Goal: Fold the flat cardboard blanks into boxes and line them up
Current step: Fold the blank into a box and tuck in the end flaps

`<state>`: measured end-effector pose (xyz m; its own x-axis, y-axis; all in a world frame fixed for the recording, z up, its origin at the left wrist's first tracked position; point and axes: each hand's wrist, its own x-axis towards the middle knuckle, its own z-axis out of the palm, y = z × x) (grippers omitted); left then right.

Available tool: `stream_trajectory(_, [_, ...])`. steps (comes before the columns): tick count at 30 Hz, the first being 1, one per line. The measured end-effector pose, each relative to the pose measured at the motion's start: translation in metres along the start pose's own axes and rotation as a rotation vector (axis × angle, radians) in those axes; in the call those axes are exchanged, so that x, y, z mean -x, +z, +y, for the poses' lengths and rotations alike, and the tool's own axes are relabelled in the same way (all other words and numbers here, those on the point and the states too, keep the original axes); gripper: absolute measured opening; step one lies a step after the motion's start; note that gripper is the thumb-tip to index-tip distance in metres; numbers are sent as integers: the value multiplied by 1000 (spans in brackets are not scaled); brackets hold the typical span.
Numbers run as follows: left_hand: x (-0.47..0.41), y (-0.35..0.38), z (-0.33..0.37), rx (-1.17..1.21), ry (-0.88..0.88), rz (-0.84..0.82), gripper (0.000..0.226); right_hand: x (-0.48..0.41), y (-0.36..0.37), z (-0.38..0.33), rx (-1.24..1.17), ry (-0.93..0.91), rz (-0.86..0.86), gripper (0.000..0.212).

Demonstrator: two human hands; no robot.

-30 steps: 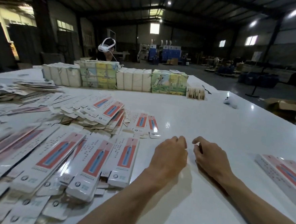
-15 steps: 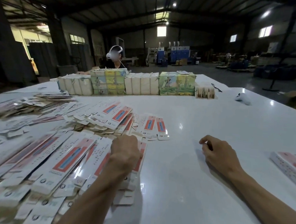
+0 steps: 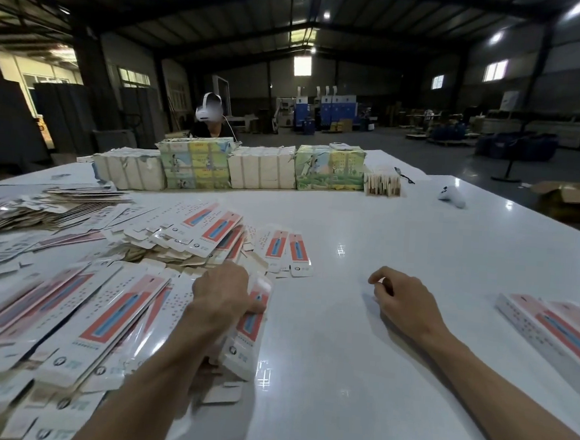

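While the right hand (image 3: pixel 403 303) is resting on the table (image 3: pixel 383 233) just right of centre, the left hand (image 3: pixel 223 290) is lying over the right edge of the pile (image 3: pixel 103 313) at lower left. Both forearms are entering from the bottom edge of the frame.

Left hand: knuckles are facing up, the fingers are curling over the far side of one blank (image 3: pixel 248 333), and the thumb is pressing against its printed face. It is gripping that blank. Right hand: the fingers are hanging loosely curled and holding nothing; the wrist is touching the table.

Blank: flat, long and narrow, white with a red panel and a blue shape along the middle, and a round mark near its near end. It is sitting at the pile's right margin, its near end tilting up off the sheets below. Its far end is hidden under the hand.

Pile: many like blanks are overlapping and fanning out across the left half of the table. Folded boxes (image 3: pixel 548 337) are lying side by side at the right edge, well apart from both hands. Stacks (image 3: pixel 261 168) are lining the table's far side at upper centre.
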<state>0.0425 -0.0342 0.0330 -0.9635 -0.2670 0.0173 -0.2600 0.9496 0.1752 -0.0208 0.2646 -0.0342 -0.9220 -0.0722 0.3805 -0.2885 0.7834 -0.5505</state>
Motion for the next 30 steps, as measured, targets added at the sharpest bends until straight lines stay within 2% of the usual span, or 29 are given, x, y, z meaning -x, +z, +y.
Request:
stream_trajectory(5, [-3,-19,7,359,180,-137,19,-2,1,0,-1,5,-18,21])
stream_trajectory(9, [-1,-15,42,873,239,-423,28,-1,1,0,-32,-11,-2,22])
stream_trajectory(13, [3,10,84,1328,112,-742,33,-2,0,-1,-114,-74,12,20])
stream_trajectory(14, [2,20,92,1381,114,-766,31,-1,0,-2,-162,-93,8,19])
stream_trajectory(16, [3,38,103,1390,131,-684,26,1,-2,-3,-243,-110,16,16])
stream_trajectory(18, [3,53,108,1460,117,-651,25,1,-3,-3,-249,-113,115,15])
stream_trajectory(20, [4,65,109,1575,132,-663,34,0,-5,-4,-261,-114,243,21])
stream_trajectory(22, [3,70,110,1640,120,-642,48,0,-6,-9,-270,-163,295,28])
stream_trajectory(24, [2,73,111,1623,117,-585,54,1,-5,-15,-293,-224,231,30])
stream_trajectory(27, [1,73,111,1578,113,-533,61,2,-4,-21,-381,-218,85,30])
stream_trajectory(30, [-1,72,109,1487,108,-519,57,1,-4,-19,-308,-198,81,21])
